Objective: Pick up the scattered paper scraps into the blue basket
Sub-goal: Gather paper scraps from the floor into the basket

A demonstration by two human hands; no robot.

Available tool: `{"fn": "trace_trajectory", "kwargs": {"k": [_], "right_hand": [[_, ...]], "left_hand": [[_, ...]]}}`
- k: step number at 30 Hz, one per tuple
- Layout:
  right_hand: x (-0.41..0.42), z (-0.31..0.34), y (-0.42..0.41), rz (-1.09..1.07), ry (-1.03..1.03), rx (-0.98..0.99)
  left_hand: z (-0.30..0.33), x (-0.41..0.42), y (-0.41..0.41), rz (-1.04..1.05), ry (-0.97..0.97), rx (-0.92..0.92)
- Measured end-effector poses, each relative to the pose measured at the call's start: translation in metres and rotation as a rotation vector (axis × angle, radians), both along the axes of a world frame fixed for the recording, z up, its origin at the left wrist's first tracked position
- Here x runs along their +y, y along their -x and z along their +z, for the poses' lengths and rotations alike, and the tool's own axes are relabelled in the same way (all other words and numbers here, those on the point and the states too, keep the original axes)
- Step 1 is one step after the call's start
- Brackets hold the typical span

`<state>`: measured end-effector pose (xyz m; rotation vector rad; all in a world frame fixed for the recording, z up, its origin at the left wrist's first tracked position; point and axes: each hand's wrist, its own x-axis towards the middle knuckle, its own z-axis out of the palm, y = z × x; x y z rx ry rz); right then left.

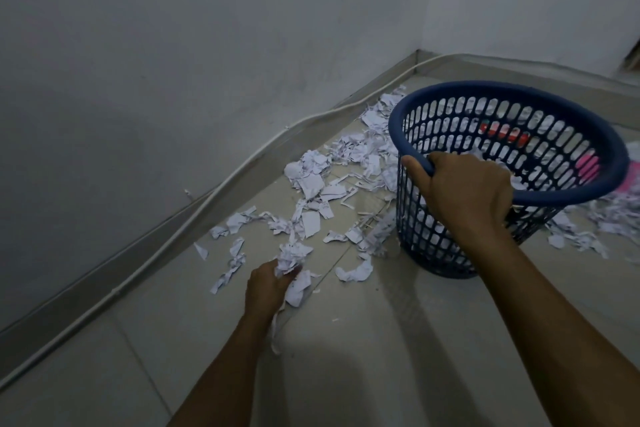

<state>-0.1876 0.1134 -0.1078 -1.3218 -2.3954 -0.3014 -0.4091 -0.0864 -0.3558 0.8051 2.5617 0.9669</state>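
Left hand (268, 282) clutching a wad of scraps (291, 258), right hand (464, 192) gripping the basket (519, 184) rim, fingers hidden inside, red and pink contents unclear

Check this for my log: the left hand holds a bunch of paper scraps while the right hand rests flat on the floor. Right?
Not quite. The head view shows the right hand gripping the blue basket's rim, not resting on the floor. The left hand does hold a bunch of paper scraps.

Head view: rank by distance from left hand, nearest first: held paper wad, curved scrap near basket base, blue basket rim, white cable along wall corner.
1. Held paper wad, in the left hand.
2. Curved scrap, floor, right of it.
3. Blue basket rim, upper right, gripped by right hand.
4. White cable, far corner.
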Motion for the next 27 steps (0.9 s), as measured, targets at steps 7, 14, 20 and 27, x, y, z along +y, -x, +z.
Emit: {"fn": "trace_trajectory", "kwargs": {"k": [7,14,20,27], "right_hand": [[0.007,-0.001,-0.004,-0.004,-0.016,-0.012],[0.014,-0.004,-0.012,0.069,0.034,0.022],[0.015,-0.006,-0.019,0.134,0.052,-0.006],[-0.007,0.003,-0.017,0.231,0.061,0.043]], "left_hand": [[0.056,0.027,-0.012,-0.054,-0.228,-0.241],[0.148,0.069,-0.024,-0.091,-0.492,-0.277],[0.245,0.108,-0.031,-0.15,-0.625,-0.202],[0.328,0.146,-0.04,-0.282,-0.647,-0.051]]}}
